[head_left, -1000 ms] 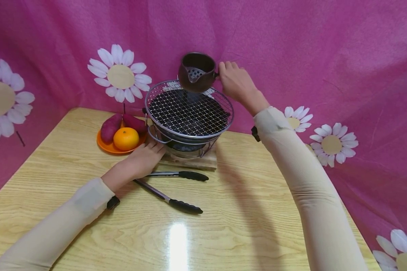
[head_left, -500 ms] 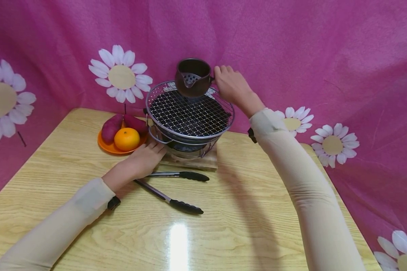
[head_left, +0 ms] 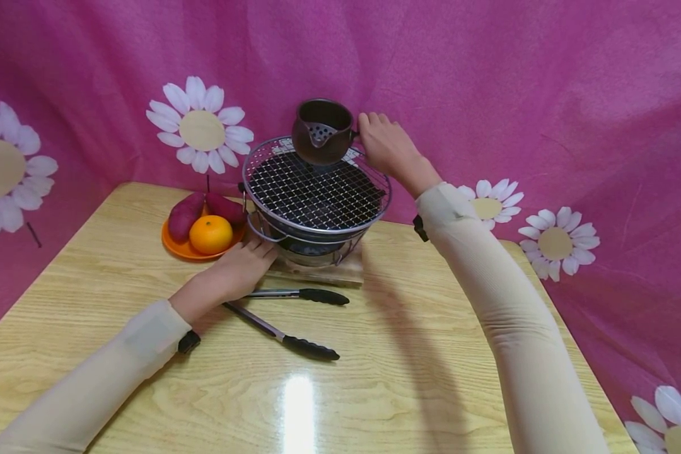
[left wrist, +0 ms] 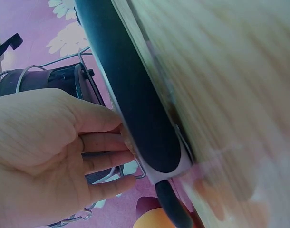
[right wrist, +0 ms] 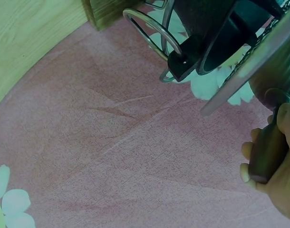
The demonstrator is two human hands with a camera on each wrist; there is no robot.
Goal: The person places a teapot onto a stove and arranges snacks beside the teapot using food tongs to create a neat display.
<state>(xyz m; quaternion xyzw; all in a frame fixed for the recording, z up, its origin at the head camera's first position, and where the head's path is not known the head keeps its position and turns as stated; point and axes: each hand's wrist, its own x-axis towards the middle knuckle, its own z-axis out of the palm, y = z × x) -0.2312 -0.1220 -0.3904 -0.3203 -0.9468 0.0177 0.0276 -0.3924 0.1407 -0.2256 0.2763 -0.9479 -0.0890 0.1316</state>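
My right hand [head_left: 391, 148] grips the side handle [right wrist: 269, 152] of a dark brown teapot [head_left: 325, 146], lidless, with strainer holes behind its spout. The pot is upright over the rear of a round wire grill rack [head_left: 318, 195]; whether its base touches the mesh is hard to tell. Below the rack is a black charcoal stove [head_left: 312, 243] on a wooden board [head_left: 340, 272]. My left hand [head_left: 235, 271] reaches to the board's left side, fingertips touching its edge, fingers [left wrist: 104, 161] fairly straight. Black-handled tongs [head_left: 309, 349] lie spread in front, partly behind the left hand.
An orange plate [head_left: 188, 252] left of the stove bears purple sweet potatoes [head_left: 186, 216] and an orange citrus fruit [head_left: 210, 234]. A pink flowered cloth [head_left: 431, 75] hangs behind the wooden table [head_left: 386, 391].
The right hand has lowered the teapot slightly and shifted it a little left over the rack; in the last half second it barely moves. The left hand stays put.
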